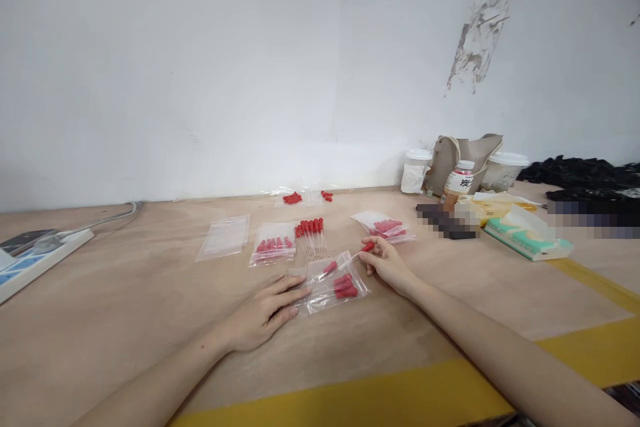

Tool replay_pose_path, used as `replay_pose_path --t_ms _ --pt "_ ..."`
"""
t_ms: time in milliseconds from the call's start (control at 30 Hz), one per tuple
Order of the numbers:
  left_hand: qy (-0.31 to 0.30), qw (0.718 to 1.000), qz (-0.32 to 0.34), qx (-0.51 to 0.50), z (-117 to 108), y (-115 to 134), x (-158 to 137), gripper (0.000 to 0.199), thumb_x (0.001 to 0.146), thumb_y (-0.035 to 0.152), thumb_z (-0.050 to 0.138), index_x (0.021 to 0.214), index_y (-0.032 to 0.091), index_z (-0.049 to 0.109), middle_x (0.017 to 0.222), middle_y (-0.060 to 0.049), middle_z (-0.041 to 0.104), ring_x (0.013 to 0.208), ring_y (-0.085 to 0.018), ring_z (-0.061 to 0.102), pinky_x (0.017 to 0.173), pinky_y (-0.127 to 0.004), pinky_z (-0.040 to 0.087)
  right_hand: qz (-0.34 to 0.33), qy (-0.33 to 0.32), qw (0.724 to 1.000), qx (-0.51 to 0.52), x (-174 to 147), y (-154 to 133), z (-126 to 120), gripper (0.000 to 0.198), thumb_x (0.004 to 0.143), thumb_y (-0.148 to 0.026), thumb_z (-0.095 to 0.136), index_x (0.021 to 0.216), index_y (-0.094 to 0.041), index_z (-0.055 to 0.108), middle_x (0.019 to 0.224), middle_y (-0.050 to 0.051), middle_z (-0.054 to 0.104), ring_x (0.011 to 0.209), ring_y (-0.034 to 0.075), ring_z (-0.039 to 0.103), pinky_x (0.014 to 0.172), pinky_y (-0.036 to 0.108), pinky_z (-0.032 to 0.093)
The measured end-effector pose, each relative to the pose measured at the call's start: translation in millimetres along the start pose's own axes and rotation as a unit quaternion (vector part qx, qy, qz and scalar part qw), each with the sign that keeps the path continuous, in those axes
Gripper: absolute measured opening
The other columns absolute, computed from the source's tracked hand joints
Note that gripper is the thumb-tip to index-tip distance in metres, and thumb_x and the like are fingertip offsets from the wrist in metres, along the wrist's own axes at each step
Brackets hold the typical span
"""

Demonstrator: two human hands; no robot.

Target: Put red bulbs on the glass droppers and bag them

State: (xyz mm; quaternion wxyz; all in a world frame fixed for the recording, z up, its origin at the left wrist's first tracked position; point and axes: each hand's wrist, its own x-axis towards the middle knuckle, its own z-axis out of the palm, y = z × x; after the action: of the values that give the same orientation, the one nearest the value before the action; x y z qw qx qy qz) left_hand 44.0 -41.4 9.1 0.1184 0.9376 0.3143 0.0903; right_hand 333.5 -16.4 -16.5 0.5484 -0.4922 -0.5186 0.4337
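My right hand (387,263) pinches a dropper (368,247) by its red rubber bulb. The dropper's thin clear stem points left, at the right edge of a clear zip bag (320,301). Inside that bag lie several other red-bulbed droppers (345,285). Fingers spread, my left hand (273,310) lies flat over the bag's left end. Behind the bag is a row of loose droppers (311,230) with the bulbs facing the wall. Filled zip bags stand on either side, one to the left (273,245) and a stack to the right (385,227).
Flat clear bags (223,238) lie at left. Red bulbs (293,198) rest on plastic by the wall. A power strip (45,260) sits far left. At right are a tissue pack (527,238), a drink bottle (457,185), lidded cups (417,171) and a grey bag (467,150).
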Motion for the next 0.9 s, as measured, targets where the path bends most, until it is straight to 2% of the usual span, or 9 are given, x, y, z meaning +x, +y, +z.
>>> replay_pose_path --t_ms 167,267,333,467,567,733,833,900 --pt "0.004 1.000 -0.002 -0.001 1 0 0 0.039 0.092 0.033 0.032 0.131 0.036 0.032 0.140 0.004 0.029 0.128 -0.021 0.025 0.104 -0.042 0.025 0.022 -0.058 0.998 -0.016 -3 -6 -2 0.036 0.063 -0.035 0.063 0.092 -0.014 0.056 0.069 -0.003 0.057 0.042 0.004 0.041 0.044 0.021 0.036" --pt "0.011 1.000 0.002 0.005 2 -1 0 0.040 0.092 0.033 0.032 0.132 0.035 0.031 0.140 0.003 0.029 0.128 -0.021 0.026 0.104 -0.042 0.025 0.013 -0.085 0.995 -0.041 -4 -4 0 0.036 0.063 -0.037 0.064 0.090 -0.013 0.060 0.068 -0.001 0.061 0.049 0.007 0.047 0.050 0.022 0.040" --pt "0.011 1.000 0.002 0.007 2 -1 0 0.040 0.092 0.033 0.031 0.132 0.035 0.031 0.140 0.003 0.029 0.128 -0.020 0.026 0.104 -0.041 0.025 -0.012 -0.076 0.995 -0.060 -4 -2 2 0.035 0.060 -0.036 0.067 0.086 -0.013 0.060 0.066 0.000 0.062 0.053 0.008 0.050 0.053 0.023 0.041" --pt "0.010 1.000 0.001 0.006 1 0 0 0.040 0.092 0.032 0.032 0.131 0.035 0.032 0.140 0.003 0.030 0.128 -0.020 0.027 0.104 -0.041 0.025 -0.049 -0.034 0.993 -0.097 -5 2 6 0.032 0.054 -0.035 0.071 0.074 -0.014 0.057 0.060 -0.001 0.059 0.049 0.009 0.048 0.049 0.022 0.039" --pt "0.010 1.000 0.000 0.006 0 1 0 0.040 0.092 0.031 0.033 0.131 0.034 0.033 0.140 0.003 0.029 0.128 -0.020 0.027 0.104 -0.040 0.025 -0.055 -0.047 0.990 -0.124 -5 4 7 0.028 0.056 -0.036 0.069 0.068 -0.014 0.057 0.057 -0.001 0.059 0.049 0.009 0.049 0.048 0.022 0.039" --pt "0.006 1.000 0.006 0.010 0 0 0 0.039 0.092 0.031 0.032 0.131 0.035 0.033 0.140 0.003 0.030 0.128 -0.020 0.027 0.104 -0.041 0.026 -0.076 -0.041 0.974 -0.210 -4 5 9 0.021 0.061 -0.032 0.065 0.067 -0.013 0.062 0.047 -0.004 0.050 0.044 0.007 0.040 0.045 0.021 0.032" --pt "0.002 1.000 0.005 0.009 1 0 0 0.039 0.092 0.031 0.032 0.131 0.035 0.033 0.140 0.003 0.029 0.128 -0.020 0.026 0.104 -0.042 0.025 -0.085 -0.063 0.969 -0.221 -3 6 12 0.019 0.063 -0.031 0.062 0.065 -0.012 0.065 0.050 -0.002 0.052 0.047 0.009 0.044 0.049 0.023 0.035" --pt "0.001 1.000 0.004 0.011 1 0 0 0.039 0.092 0.031 0.032 0.131 0.036 0.032 0.140 0.003 0.029 0.128 -0.021 0.026 0.104 -0.042 0.025 -0.114 -0.073 0.967 -0.215 -2 6 14 0.019 0.065 -0.031 0.060 0.063 -0.013 0.066 0.060 0.002 0.058 0.057 0.012 0.050 0.057 0.025 0.039"
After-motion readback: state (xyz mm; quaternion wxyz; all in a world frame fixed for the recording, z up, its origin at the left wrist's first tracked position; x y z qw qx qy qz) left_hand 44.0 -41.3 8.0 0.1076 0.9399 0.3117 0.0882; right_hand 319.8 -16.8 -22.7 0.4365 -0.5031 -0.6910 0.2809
